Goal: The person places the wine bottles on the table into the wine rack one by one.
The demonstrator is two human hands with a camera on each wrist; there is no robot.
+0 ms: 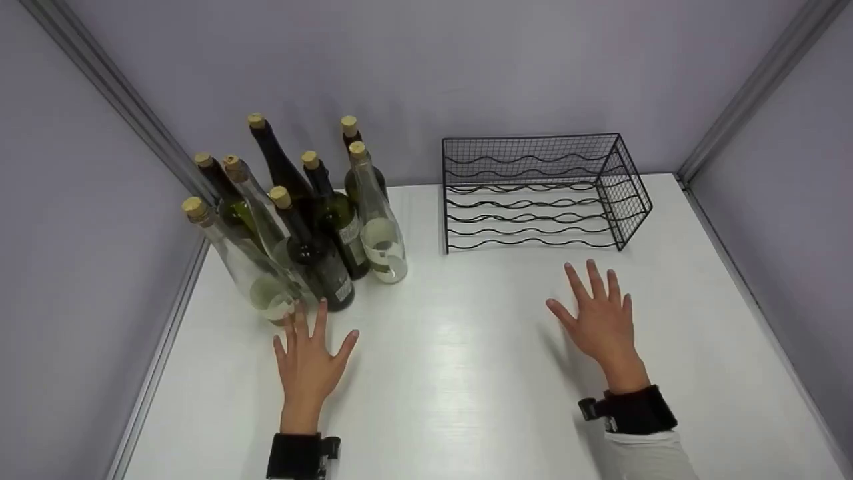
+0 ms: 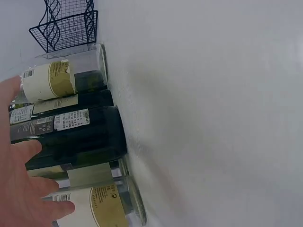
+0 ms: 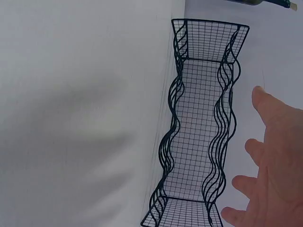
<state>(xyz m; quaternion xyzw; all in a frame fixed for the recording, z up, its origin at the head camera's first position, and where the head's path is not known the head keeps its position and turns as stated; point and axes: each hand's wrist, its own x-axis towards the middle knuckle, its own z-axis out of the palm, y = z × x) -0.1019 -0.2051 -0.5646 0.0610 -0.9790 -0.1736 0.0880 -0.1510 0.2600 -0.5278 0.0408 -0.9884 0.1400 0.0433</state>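
Note:
My left hand (image 1: 308, 365) is spread with straight fingers, just in front of a group of corked bottles at the left. Closest to its fingertips are a clear bottle (image 1: 250, 270) and a dark bottle (image 1: 320, 267), both upright. In the left wrist view, their labels face the hand, with a white-and-gold label (image 2: 102, 205) beside the fingers. My right hand (image 1: 603, 323), also spread and holding nothing, hovers over the table in front of a black wire rack (image 1: 533, 217). The rack has wavy rails and mesh sides, and no bottle lies in it.
Behind the front bottles stand several more, including a clear bottle (image 1: 383, 233) with a pale label and a tall dark bottle (image 1: 276, 157) near the back wall. Grey panels (image 1: 453, 73) enclose the white table (image 1: 446, 373) at the back and both sides.

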